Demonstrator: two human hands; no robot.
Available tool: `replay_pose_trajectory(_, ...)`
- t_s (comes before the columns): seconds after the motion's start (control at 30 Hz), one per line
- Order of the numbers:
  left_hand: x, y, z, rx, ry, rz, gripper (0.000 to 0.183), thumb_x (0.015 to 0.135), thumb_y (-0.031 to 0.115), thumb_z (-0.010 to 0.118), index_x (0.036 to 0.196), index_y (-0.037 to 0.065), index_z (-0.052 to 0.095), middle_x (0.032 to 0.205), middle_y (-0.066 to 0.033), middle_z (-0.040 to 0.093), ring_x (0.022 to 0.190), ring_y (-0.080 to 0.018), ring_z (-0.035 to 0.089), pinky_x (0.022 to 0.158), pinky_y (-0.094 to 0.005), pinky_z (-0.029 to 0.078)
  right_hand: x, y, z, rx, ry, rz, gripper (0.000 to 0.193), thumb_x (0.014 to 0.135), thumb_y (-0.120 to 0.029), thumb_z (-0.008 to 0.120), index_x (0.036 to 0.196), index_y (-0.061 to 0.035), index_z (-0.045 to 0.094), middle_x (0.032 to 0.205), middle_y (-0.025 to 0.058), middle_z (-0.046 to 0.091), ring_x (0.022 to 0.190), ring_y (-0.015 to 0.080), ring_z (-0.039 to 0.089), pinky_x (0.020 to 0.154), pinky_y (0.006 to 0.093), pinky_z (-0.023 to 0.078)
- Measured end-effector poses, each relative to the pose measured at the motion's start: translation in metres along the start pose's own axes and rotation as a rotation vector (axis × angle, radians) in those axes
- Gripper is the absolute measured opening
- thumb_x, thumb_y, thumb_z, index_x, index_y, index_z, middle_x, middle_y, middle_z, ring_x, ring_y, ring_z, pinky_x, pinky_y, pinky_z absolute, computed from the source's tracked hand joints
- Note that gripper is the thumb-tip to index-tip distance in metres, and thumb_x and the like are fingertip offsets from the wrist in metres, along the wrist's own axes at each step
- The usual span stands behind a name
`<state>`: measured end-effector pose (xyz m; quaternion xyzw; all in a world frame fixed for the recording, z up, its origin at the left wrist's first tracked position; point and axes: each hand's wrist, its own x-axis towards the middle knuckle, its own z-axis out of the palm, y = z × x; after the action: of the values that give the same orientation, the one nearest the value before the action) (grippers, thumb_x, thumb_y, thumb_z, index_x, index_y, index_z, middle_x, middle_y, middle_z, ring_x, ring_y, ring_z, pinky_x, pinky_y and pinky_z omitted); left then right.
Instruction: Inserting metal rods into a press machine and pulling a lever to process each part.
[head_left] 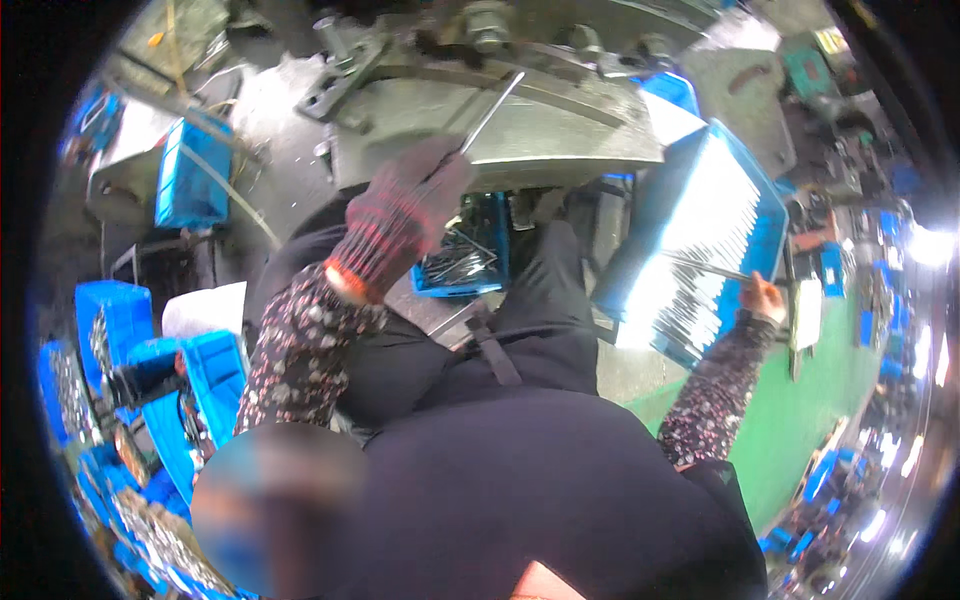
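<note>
My left hand (405,205), in a dark knitted glove with an orange cuff, is closed around one end of a thin metal rod (495,110). The rod slants up and away over the front part of a metal machine bed (560,140). To the right, my bare right hand (765,300) pinches the end of another slim metal rod (712,267). This second rod lies across a large tilted blue bin (768,222), above many bright metal rods (690,215) packed in it. Glare washes out much of the bin's contents.
Below the machine bed, between my legs, a smaller blue bin (460,290) holds dark metal rods. A blue box (193,180) stands at the far left. Several blue crates (215,375) with metal parts crowd the near left. Green floor (790,430) stretches along the right.
</note>
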<state>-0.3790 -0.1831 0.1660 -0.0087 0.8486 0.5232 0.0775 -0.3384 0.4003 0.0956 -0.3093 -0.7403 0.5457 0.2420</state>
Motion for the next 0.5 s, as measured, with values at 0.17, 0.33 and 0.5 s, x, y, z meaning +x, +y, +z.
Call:
replay_pose_trajectory(0.17,0.024,-0.006,-0.009,0.332,0.061,0.253,0.034,0.089,0.025,0.053,0.114,0.003,0.060,0.073,-0.0053,0.055,0.065,-0.0134,0.055,0.056,-0.0291,0.045,0.049,-0.090,0.003,0.080,-0.085,-0.255,0.019,0.085,-0.017,0.073,0.083,-0.0019,0.062,0.076,0.0110,0.066,0.064,0.0168,0.064,0.060,0.0272,0.055)
replay_pose_trajectory(0.33,0.027,0.002,0.020,0.082,0.154,-0.001,0.033,0.091,0.033,0.052,0.116,0.013,0.061,0.086,-0.0157,0.065,0.076,-0.0339,0.062,0.070,-0.0376,0.050,0.039,-0.092,0.098,-0.232,-0.224,-0.552,0.015,0.085,-0.014,0.071,0.098,-0.0082,0.066,0.086,0.0104,0.069,0.077,0.0256,0.067,0.068,0.0393,0.056)
replay_pose_trajectory(0.5,0.012,0.003,0.031,0.380,0.300,0.089,0.024,0.093,0.030,0.049,0.109,0.013,0.056,0.094,-0.0145,0.065,0.089,-0.0347,0.064,0.072,-0.0474,0.051,-0.031,-0.017,0.220,0.393,-0.499,-0.077,0.013,0.086,-0.009,0.068,0.076,-0.0083,0.060,0.070,0.0057,0.060,0.069,0.0238,0.065,0.061,0.0386,0.057)
